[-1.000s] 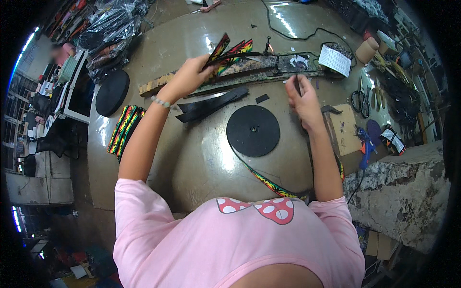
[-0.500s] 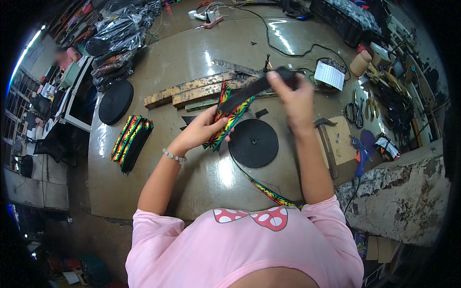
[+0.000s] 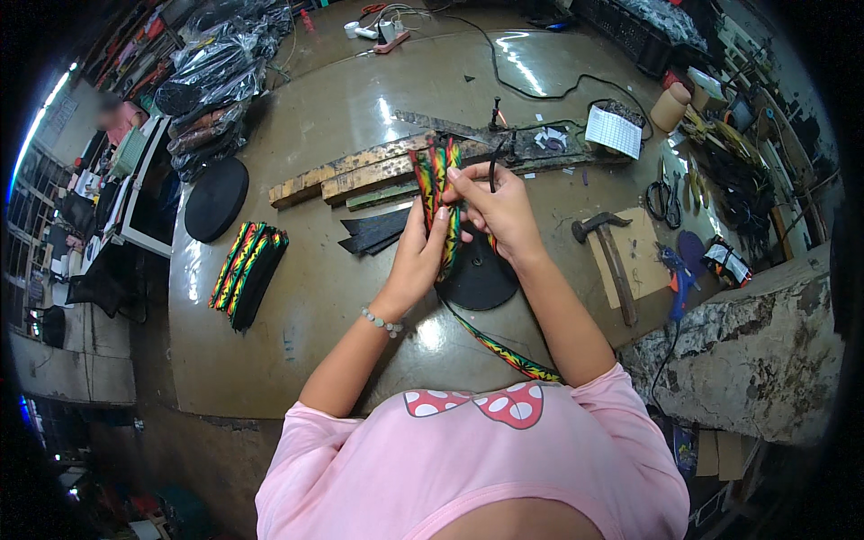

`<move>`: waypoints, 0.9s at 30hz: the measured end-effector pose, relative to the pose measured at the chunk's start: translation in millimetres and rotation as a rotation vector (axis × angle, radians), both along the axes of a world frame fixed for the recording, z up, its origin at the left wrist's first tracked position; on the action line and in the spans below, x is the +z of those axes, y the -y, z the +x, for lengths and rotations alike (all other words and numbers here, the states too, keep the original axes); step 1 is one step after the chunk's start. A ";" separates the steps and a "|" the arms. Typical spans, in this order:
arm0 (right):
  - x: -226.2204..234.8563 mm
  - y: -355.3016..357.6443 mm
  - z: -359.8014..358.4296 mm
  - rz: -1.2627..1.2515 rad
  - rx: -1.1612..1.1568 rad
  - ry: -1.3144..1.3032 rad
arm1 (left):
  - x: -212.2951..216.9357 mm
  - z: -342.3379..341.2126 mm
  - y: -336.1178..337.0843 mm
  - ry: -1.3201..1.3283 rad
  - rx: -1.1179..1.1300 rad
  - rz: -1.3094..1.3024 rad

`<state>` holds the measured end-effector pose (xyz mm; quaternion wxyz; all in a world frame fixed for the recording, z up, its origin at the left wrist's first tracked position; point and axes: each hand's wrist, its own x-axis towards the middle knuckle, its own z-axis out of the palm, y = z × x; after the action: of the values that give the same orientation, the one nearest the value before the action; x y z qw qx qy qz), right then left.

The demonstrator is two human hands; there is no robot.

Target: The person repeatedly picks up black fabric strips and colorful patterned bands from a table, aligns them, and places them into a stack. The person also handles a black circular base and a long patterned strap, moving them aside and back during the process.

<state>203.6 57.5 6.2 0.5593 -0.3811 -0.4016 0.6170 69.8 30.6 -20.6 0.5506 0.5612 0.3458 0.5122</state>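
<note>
Above the table, my left hand (image 3: pixel 417 256) grips a folded bundle of patterned strap (image 3: pixel 433 184), red, yellow, green and black. My right hand (image 3: pixel 500 214) pinches the strap at the right side of the bundle; a narrow dark length stands up beside its fingers. Beneath the hands lies a round black roll of webbing (image 3: pixel 480 286), partly covered by them. A patterned length of strap (image 3: pixel 504 353) curves from beside the roll toward my shirt. To the left rests a stack of folded patterned straps (image 3: pixel 247 274).
Wooden bars (image 3: pixel 351 171) lie across the table beyond my hands, with black pointed strips (image 3: pixel 373 232) in front. At right are a hammer (image 3: pixel 612 256), scissors (image 3: pixel 664 200) and a blue glue gun (image 3: pixel 680 281). A second black disc (image 3: pixel 216 200) and plastic-wrapped goods (image 3: pixel 220 81) sit at left.
My right hand has come down and left, close to my left hand, where it was stretching a black length away. The bundle now stands more upright, its patterned side showing.
</note>
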 end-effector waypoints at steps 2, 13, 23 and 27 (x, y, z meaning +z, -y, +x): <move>3.0 0.6 5.1 0.001 -0.036 0.101 | -1.1 -0.6 4.1 0.108 -0.069 -0.143; 1.4 6.0 14.4 0.066 0.139 0.254 | 11.1 -31.1 11.7 0.211 -0.339 -0.482; 14.8 9.5 38.6 0.115 -0.041 0.488 | 23.2 -29.1 29.9 -1.100 -0.111 0.262; 18.6 27.1 33.6 0.858 0.115 0.958 | 26.0 -34.8 33.2 -1.136 0.003 0.445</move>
<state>237.3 30.4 24.8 0.3866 -0.3346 -0.8377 0.1921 35.0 -2.5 5.4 0.1488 0.8478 0.4708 0.1936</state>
